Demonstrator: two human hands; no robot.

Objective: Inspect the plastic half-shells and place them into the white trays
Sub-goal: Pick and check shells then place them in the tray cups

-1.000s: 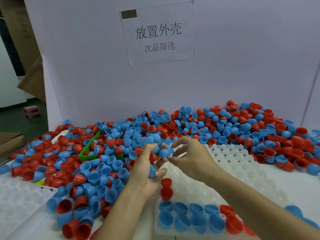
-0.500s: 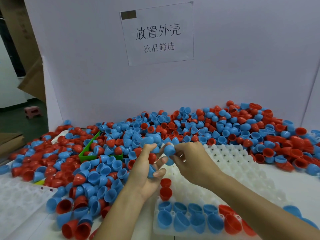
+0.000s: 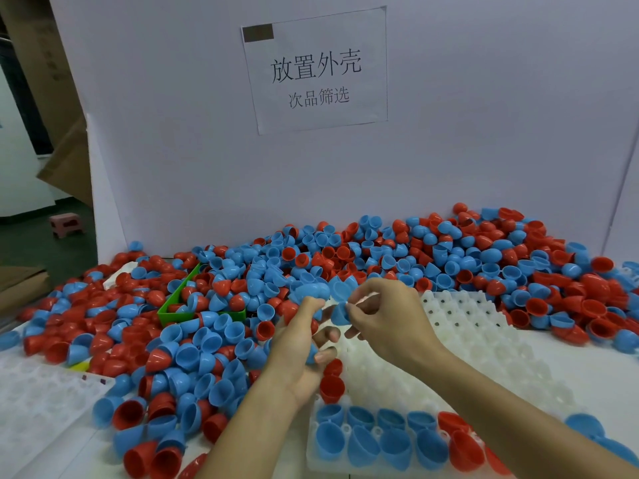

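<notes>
Head view shows your right hand (image 3: 387, 326) raised over the far part of the white tray (image 3: 484, 344), pinching a blue half-shell (image 3: 340, 313) between thumb and fingertips, its other fingers curled. Your left hand (image 3: 301, 347) sits just beside it, palm turned toward you, fingers curled around several blue half-shells (image 3: 311, 292); one peeks out above the knuckles and another shows low between the fingers. The two hands nearly touch at the pinched shell.

The white tray in front of you lies under both forearms. Its near row holds blue half-shells, open side up, with red half-shells (image 3: 465, 449) at the right end of that row. Two more red ones (image 3: 332, 387) stand in the tray's left column, just below your left hand. The remaining pockets further back hold nothing.

A second white tray (image 3: 38, 399) lies at your left, partly covered at its edge by loose shells. Behind and left of the hands spreads a large pile of red and blue half-shells (image 3: 449, 257), reaching the white backboard (image 3: 484, 133). A green bin (image 3: 173, 305) is half buried in the pile. A paper sign (image 3: 316, 69) with printed characters hangs on the backboard. A small pink stool (image 3: 65, 223) stands on the floor at far left.
</notes>
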